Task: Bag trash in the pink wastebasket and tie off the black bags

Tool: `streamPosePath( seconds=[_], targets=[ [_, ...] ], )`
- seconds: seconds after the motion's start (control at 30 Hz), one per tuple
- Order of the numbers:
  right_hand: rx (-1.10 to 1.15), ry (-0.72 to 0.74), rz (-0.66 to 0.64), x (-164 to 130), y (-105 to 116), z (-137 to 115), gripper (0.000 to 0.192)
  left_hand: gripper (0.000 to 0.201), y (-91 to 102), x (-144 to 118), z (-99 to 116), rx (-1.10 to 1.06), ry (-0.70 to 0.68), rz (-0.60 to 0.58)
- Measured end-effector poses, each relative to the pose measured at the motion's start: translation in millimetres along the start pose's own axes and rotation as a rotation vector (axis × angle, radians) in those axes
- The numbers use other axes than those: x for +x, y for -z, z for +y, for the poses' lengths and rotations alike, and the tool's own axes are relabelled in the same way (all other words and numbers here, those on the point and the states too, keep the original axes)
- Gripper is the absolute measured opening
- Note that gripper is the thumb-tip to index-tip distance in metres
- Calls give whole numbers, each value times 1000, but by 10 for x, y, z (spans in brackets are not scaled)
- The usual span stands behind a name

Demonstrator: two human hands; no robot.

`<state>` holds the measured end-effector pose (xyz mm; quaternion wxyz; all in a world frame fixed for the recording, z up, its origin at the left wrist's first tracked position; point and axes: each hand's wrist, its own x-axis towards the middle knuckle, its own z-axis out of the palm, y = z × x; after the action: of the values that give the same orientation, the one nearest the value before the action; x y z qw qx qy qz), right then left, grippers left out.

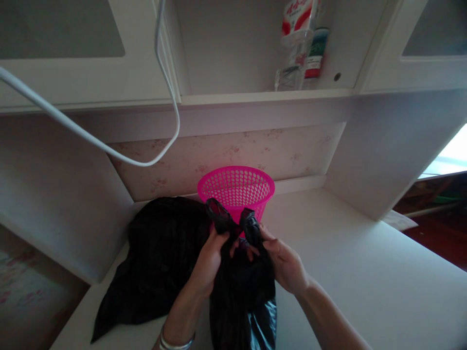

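My left hand [207, 265] and my right hand [282, 262] both grip the top of a black plastic bag [241, 296], each pinching one twisted handle. The bag hangs in front of me over the white desk [365, 272]. Just behind the hands stands a pink perforated basket [236, 187], upright, its front wall partly hidden by the bag's handles. A second heap of black plastic [160, 253] lies on the desk to the left, touching the basket's side.
A white cable [109, 150] loops down from the upper cabinets. Bottles [301, 46] stand on the open shelf above. A sheet of paper [399, 219] lies at the desk's right end, beyond which is a wooden floor.
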<state>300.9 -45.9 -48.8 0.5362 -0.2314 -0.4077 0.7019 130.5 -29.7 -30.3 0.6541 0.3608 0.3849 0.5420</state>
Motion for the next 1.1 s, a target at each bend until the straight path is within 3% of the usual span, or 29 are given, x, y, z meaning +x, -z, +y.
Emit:
streamPosePath(
  seconds=[0.1,0.23,0.43,0.57,0.7,0.77,0.83,0.93,1.0,1.1],
  targets=[
    [-101,93,82,80,-39,-4,41,35,-48,54,68,107,-229,81],
    [-201,324,114,155,-136,-32,28,36,-24,62,108,136,-292,83],
    [-614,438,106,278,-185,-122,18,8,70,-3,195,319,-207,-176],
    [-595,327,67,398,-188,-203,30,34,171,-11,250,458,-123,-386],
    [-689,400,-56,427,-235,-265,14,45,368,-6,232,413,-46,-528],
    [-794,513,-145,411,-257,-259,5,44,430,-4,212,340,-18,-520],
    [-862,608,-185,395,-260,-228,7,43,433,0,204,297,-50,-440],
    [-863,639,-173,393,-204,-164,17,16,370,5,210,378,-95,-356],
    [-777,618,-88,415,-129,-122,25,18,331,4,214,426,-79,-294],
    [-570,574,176,468,-8,-83,34,23,321,-8,214,330,-57,-199]
  ],
)
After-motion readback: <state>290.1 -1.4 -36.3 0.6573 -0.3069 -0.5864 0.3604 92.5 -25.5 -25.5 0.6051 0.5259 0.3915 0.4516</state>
